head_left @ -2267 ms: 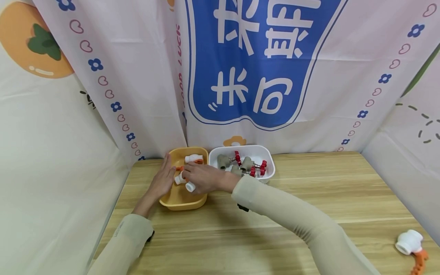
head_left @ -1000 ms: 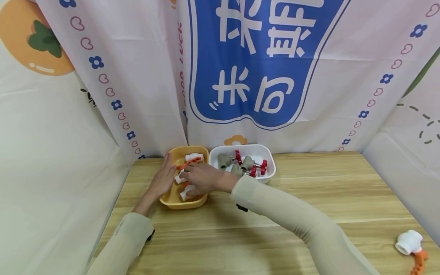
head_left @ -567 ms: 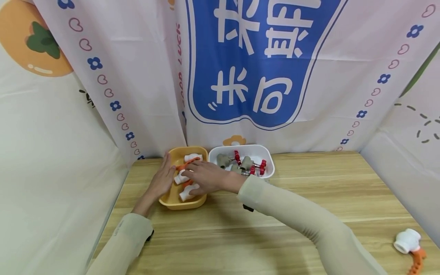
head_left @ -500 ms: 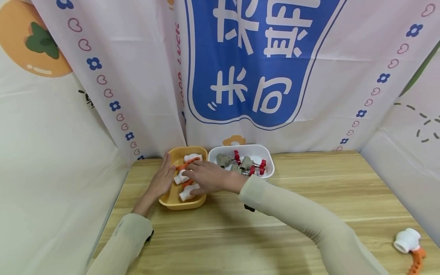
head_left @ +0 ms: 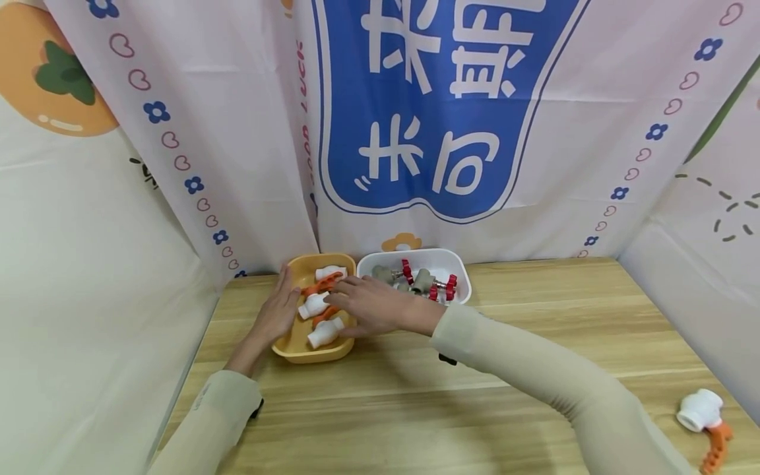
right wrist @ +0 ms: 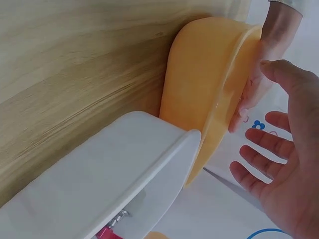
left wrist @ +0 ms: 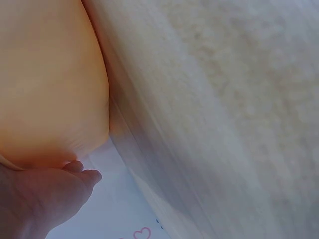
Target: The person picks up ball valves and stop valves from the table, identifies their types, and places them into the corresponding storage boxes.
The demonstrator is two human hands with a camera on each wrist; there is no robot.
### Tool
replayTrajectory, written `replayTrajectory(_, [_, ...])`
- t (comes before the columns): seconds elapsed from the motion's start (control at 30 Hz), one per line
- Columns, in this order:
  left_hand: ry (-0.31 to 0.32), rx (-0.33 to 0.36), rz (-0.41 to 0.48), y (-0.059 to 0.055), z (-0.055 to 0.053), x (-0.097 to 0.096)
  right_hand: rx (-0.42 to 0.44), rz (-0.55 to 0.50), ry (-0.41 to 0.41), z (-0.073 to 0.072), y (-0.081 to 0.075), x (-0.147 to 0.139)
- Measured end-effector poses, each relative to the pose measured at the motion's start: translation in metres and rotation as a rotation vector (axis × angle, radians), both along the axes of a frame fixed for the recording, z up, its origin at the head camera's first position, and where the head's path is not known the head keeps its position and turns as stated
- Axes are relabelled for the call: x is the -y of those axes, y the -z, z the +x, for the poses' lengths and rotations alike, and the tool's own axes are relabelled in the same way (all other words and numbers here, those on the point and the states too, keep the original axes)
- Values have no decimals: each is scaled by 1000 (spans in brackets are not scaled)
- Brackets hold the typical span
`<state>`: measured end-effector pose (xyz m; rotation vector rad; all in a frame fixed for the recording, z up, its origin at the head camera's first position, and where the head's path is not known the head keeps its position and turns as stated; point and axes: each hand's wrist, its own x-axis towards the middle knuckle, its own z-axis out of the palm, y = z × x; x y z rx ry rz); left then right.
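Three white ball valves with orange handles lie in the yellow bin (head_left: 297, 343): one at the far end (head_left: 330, 272), a middle valve (head_left: 313, 305) and a near valve (head_left: 324, 333). My left hand (head_left: 276, 315) rests along the bin's left rim, fingers straight; the left wrist view shows its fingertips at the bin's outer wall (left wrist: 55, 89). Over the bin's right edge hovers my right hand (head_left: 375, 305), its fingers spread and loosely bent. In the right wrist view nothing lies within that right hand (right wrist: 289, 169). Its shape hides part of the valves' handles.
Touching the yellow bin on its right is a white bin (head_left: 468, 290) with several grey valves (head_left: 424, 282) with red knobs. Another white ball valve (head_left: 700, 410) with an orange handle lies on the wooden table (head_left: 534, 330) at far right. A printed curtain (head_left: 267, 132) hangs behind.
My right hand has let go of the near ball valve, which now lies in the yellow bin, and has drawn back to the right. My left hand has stayed at the rim.
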<state>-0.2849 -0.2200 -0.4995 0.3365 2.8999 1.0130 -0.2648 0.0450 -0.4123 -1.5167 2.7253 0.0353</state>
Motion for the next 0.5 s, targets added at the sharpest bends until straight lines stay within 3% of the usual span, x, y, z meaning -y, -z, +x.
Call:
replayTrajectory(0.33, [-3, 27, 21, 0, -1, -1, -16, -17, 16, 8, -2, -24])
replayTrajectory(0.5, [0, 2, 9, 1, -1, -1, 2, -19, 33, 14, -2, -38])
